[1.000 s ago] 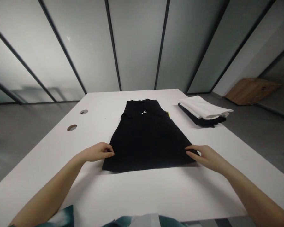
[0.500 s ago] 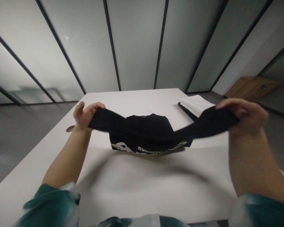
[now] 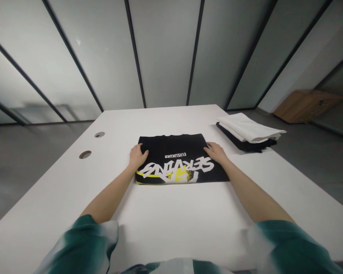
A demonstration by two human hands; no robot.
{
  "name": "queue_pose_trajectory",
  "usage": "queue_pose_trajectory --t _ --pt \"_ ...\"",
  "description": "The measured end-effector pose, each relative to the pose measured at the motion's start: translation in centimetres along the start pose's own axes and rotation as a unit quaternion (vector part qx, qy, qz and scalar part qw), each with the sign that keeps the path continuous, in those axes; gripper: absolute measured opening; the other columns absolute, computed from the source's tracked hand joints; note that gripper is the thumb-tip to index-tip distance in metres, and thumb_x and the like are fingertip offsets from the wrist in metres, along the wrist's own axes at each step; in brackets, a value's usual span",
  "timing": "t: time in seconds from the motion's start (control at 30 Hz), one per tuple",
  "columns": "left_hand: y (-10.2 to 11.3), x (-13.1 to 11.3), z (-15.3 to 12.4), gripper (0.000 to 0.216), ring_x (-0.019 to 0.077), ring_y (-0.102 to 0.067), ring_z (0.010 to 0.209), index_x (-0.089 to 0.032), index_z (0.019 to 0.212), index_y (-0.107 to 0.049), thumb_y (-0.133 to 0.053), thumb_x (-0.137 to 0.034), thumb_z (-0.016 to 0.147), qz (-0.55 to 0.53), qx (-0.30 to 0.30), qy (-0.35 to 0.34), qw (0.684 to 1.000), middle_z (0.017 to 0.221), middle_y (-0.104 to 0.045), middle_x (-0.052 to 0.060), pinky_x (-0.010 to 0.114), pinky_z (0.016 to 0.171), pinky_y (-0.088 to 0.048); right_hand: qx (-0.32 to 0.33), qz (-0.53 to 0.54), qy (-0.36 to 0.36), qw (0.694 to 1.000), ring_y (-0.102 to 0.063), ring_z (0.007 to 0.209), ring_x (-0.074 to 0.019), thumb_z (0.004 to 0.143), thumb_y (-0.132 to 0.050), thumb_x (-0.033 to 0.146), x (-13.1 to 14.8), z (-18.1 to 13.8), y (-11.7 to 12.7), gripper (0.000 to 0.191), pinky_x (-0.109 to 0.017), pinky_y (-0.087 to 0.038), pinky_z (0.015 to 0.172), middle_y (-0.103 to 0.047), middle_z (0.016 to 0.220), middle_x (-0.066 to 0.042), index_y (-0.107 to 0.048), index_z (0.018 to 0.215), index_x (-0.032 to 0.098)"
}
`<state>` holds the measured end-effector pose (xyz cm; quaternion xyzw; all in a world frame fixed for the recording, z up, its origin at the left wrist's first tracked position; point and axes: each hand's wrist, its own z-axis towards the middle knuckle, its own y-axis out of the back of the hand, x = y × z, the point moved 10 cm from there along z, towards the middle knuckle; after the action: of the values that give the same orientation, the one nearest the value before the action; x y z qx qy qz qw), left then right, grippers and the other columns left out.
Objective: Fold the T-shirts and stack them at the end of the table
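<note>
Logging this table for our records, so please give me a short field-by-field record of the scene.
Left hand: flat on the folded black T-shirt's left side
Right hand: flat on its right edge
Garment: folded black T-shirt, white and yellow print facing up
Nearby: folded white cloth on folded black cloth, to the right
Surface: white table

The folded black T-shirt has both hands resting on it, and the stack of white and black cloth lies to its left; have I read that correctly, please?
Not quite: the head view shows the stack of white and black cloth lying to the right of the folded black T-shirt, not its left. The rest stands: the left hand and the right hand both rest on it.
</note>
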<state>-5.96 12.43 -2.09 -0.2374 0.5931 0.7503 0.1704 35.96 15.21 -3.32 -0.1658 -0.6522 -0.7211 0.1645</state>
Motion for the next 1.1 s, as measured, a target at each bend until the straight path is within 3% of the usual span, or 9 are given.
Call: queue_pose_trajectory --t 0.1,0.27,0.43,0.53,0.63,0.73,0.87,0.97,1.1 --pt "0.1 -0.6 -0.9 0.056 0.0323 -0.046 0.133 -0.014 0.136 -0.050 -0.053 -0.043 0.087 0.086 0.010 -0.016 0.996 0.142 -0.053 0.018 0.045 0.112 -0.035 -0.011 -0.070 0.011 0.997 -0.055 0.124 -0.0302 0.095 -0.049 0.040 0.4 -0.6 0.2 0.044 -0.039 -0.039 0.105 -0.063 0.132 -0.017 -0.064 0.126 0.013" --pt "2.1 0.6 -1.1 0.072 0.0395 -0.051 0.125 -0.011 0.125 -0.059 -0.046 -0.068 0.084 0.183 0.024 0.055 0.981 0.130 -0.060 0.024 0.050 0.101 -0.042 0.000 -0.137 -0.055 0.989 -0.061 0.110 -0.0346 0.092 -0.049 0.056 -0.4 -1.3 1.0 0.051 -0.042 -0.044 0.093 -0.068 0.113 -0.020 -0.074 0.103 0.014" --pt "2.5 2.8 -1.0 0.080 0.0401 -0.067 0.099 -0.018 0.090 -0.070 -0.035 -0.088 0.074 0.202 0.182 0.108 0.956 0.102 -0.072 0.022 0.044 0.079 -0.049 0.044 -0.133 -0.047 0.989 -0.064 0.104 -0.0306 0.092 -0.050 0.045 -0.1 -1.4 0.4 0.036 -0.037 -0.046 0.086 -0.072 0.104 -0.015 -0.072 0.098 0.017" --pt "1.5 2.5 -2.0 0.078 0.0390 -0.068 0.097 -0.019 0.091 -0.071 -0.042 -0.089 0.070 0.182 0.263 0.071 0.945 0.098 -0.073 0.019 0.043 0.080 -0.049 0.069 -0.106 -0.050 0.991 -0.064 0.105 -0.0310 0.093 -0.049 0.049 0.1 -1.4 -0.1 0.042 -0.037 -0.047 0.085 -0.071 0.108 -0.016 -0.069 0.107 0.016" --pt "1.4 0.3 -2.8 0.083 0.0400 -0.057 0.122 -0.014 0.125 -0.063 -0.052 -0.079 0.074 0.146 0.212 -0.011 0.966 0.128 -0.063 0.022 0.044 0.098 -0.044 0.042 -0.101 -0.041 0.993 -0.057 0.119 -0.0374 0.089 -0.052 0.060 1.0 -2.0 0.1 0.066 -0.044 -0.045 0.094 -0.062 0.128 -0.022 -0.055 0.134 0.012" --pt "0.9 -1.6 -4.1 0.096 0.0391 -0.031 0.145 -0.011 0.152 -0.034 -0.052 -0.071 0.080 0.135 0.144 -0.052 0.979 0.158 -0.031 0.023 0.045 0.112 -0.032 0.039 -0.110 -0.008 0.993 -0.046 0.130 -0.0413 0.086 -0.052 0.067 3.0 -3.5 -1.0 0.084 -0.052 -0.038 0.104 -0.049 0.144 -0.023 -0.038 0.150 0.016" --pt "-2.5 -3.3 -6.3 0.087 0.0419 -0.022 0.148 -0.015 0.154 -0.034 -0.045 -0.069 0.086 0.182 0.190 -0.076 0.962 0.161 -0.027 0.020 0.052 0.116 -0.025 0.049 -0.141 0.018 0.989 -0.041 0.135 -0.0408 0.088 -0.050 0.066 4.8 -4.8 -2.7 0.074 -0.051 -0.033 0.109 -0.046 0.147 -0.021 -0.047 0.144 0.018" --pt "-3.3 -4.3 -6.9 0.084 0.0419 -0.018 0.149 -0.015 0.152 -0.038 -0.044 -0.068 0.087 0.207 0.176 -0.098 0.957 0.161 -0.028 0.018 0.052 0.117 -0.023 0.019 -0.117 0.015 0.993 -0.048 0.129 -0.0382 0.091 -0.051 0.050 4.7 -3.9 -2.2 0.062 -0.046 -0.038 0.106 -0.053 0.138 -0.024 -0.050 0.139 0.010" --pt "-3.6 -4.3 -6.9 0.085 0.0410 -0.020 0.149 -0.013 0.150 -0.041 -0.047 -0.068 0.086 0.190 0.166 -0.106 0.962 0.160 -0.030 0.019 0.051 0.118 -0.023 0.014 0.012 -0.071 0.997 -0.061 0.114 -0.0329 0.086 -0.059 0.037 2.2 -0.9 -0.8 0.064 -0.040 -0.048 0.095 -0.063 0.125 -0.023 -0.043 0.141 0.008"
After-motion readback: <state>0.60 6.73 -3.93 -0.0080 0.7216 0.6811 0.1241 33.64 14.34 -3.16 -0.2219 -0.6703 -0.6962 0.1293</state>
